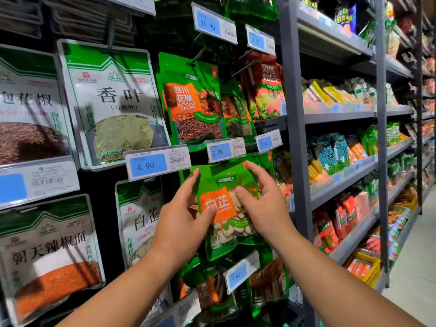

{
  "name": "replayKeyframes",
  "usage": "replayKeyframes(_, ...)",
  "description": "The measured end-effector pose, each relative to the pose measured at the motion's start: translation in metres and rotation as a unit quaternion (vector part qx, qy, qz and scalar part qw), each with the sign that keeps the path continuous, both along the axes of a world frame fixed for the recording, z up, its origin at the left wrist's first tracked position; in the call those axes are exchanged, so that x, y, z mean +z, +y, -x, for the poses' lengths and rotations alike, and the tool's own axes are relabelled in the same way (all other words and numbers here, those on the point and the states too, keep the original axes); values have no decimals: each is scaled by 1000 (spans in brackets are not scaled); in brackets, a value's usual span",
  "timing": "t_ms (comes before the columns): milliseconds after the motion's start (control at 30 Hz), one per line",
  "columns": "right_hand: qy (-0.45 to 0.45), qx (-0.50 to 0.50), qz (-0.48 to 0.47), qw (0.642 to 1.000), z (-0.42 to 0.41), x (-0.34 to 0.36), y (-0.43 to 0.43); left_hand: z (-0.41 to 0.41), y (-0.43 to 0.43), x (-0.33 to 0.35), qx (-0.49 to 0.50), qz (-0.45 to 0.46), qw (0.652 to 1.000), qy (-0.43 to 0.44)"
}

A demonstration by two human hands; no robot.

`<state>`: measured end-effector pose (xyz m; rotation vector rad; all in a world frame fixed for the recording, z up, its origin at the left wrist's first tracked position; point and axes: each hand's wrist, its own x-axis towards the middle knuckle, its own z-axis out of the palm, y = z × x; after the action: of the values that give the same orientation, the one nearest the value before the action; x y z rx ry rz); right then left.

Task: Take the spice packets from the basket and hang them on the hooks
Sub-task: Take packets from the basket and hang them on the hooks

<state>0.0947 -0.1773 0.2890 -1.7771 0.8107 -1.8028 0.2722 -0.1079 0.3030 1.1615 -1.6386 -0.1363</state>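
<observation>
Two hands of mine are on one green spice packet (226, 181). It stands roughly upright against the display, long axis vertical, printed face toward me, top edge just under the 5.50 price tag (226, 149). The packet sits between my hands. My left hand (181, 218) grips its left edge, thumb pressed on the orange label, fingers running up along the side. My right hand (266, 204) grips the right side, thumb on the front near the middle, forefinger stretched up to the top edge. The tag hides its hanging hole. A Sichuan pepper packet (191, 102) hangs above.
</observation>
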Motion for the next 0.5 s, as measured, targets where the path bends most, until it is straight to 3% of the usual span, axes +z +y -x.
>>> replayKeyframes(333,-41,17,14,999,-4,-7,-5,-4,-5,-5,21,10,999,-30)
replayKeyframes(500,4,4,-5,1000,-4,-1,-10,-5,-10,0,24,1,999,-29)
